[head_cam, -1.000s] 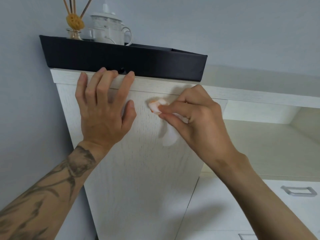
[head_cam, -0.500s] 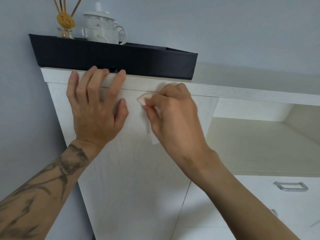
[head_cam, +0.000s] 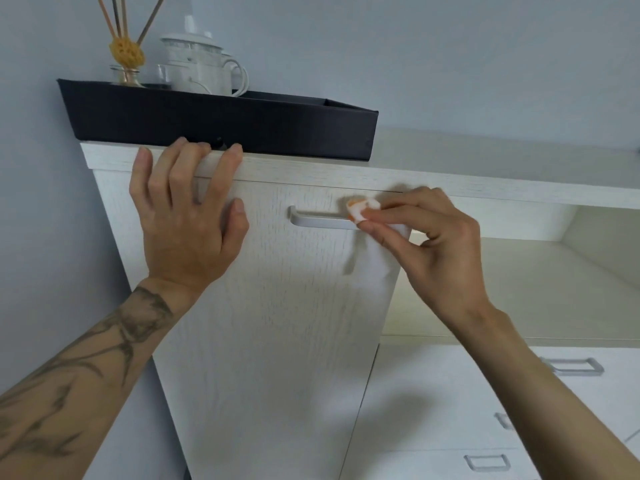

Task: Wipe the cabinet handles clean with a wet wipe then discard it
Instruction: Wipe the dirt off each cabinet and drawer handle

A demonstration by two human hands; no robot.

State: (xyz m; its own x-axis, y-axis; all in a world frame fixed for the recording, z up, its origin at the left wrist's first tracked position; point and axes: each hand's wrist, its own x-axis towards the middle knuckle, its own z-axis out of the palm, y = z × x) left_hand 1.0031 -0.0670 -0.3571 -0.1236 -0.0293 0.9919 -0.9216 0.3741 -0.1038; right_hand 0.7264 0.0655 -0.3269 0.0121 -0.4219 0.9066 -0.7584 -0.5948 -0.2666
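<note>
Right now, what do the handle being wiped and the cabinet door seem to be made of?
The handle looks like brushed metal: silver-grey with a dull sheen. The cabinet door looks like white wood-grain laminate or painted wood: fine vertical grain lines, matte surface. Which one, I cannot tell.

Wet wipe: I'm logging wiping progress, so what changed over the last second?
The right hand slid the wet wipe rightward along the cabinet handle, uncovering the handle's left part, which the hand had hidden. Its pinch on the wipe held throughout. The left hand stayed braced flat on the door by the top edge.
</note>
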